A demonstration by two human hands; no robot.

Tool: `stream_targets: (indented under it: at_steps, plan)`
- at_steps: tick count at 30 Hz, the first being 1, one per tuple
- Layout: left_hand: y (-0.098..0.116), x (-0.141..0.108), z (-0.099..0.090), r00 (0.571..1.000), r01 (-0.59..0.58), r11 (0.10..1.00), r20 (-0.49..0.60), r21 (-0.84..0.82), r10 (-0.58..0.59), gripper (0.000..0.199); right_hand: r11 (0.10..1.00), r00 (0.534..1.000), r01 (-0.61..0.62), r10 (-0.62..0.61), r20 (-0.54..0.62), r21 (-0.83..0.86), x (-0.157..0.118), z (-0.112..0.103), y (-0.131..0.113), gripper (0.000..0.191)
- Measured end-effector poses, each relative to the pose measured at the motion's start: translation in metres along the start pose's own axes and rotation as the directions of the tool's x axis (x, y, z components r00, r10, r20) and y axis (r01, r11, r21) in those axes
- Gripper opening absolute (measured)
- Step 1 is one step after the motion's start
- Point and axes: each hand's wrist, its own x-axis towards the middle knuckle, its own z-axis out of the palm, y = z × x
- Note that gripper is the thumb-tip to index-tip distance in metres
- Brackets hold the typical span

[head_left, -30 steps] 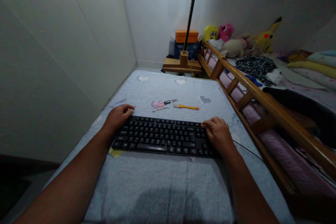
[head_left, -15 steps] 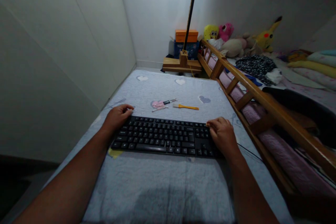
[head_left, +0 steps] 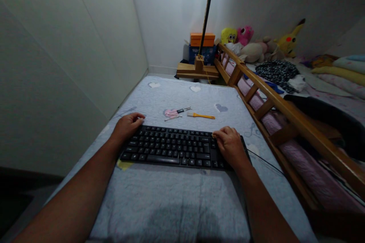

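Observation:
A black keyboard (head_left: 171,146) lies flat on the pale blue quilted cover (head_left: 171,197). My left hand (head_left: 127,126) is closed at its far left corner, fingers curled against the edge. Over the number pad at the right is my right hand (head_left: 229,142), its fingertips pinched on a small yellowish thing (head_left: 213,135) that touches the top row of keys. Most of that thing is hidden, so its kind is unclear. Beyond the keyboard lie a yellow-handled brush (head_left: 201,115), a thin tool with a black grip (head_left: 182,110) and thin white sticks (head_left: 173,117).
The keyboard's cable (head_left: 266,161) runs off to the right. A wooden bed rail (head_left: 273,102) borders that side, with soft toys (head_left: 255,51) and bedding behind it. White cabinet doors (head_left: 71,64) stand on the left. A wooden stand (head_left: 198,69) and boxes (head_left: 202,40) are at the back.
My right hand has slid left across the number pad with the small yellowish thing, uncovering the keyboard's right end. My left hand and the tools stay in place.

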Motion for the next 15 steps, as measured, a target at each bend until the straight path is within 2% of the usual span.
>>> stream_targets:
  at_steps: [11,15]
  plan:
    - [0.001,-0.002,-0.001,1.0,0.003,1.0,-0.007,-0.017,-0.003,0.046,0.991,0.992,-0.121,0.119,-0.033,-0.057,-0.011,-0.011,0.021,0.023]
    - [0.001,-0.002,0.0,1.0,-0.009,1.0,-0.014,-0.01,0.008,0.045,0.997,0.996,-0.077,0.078,-0.052,0.019,-0.01,-0.013,0.013,0.024]
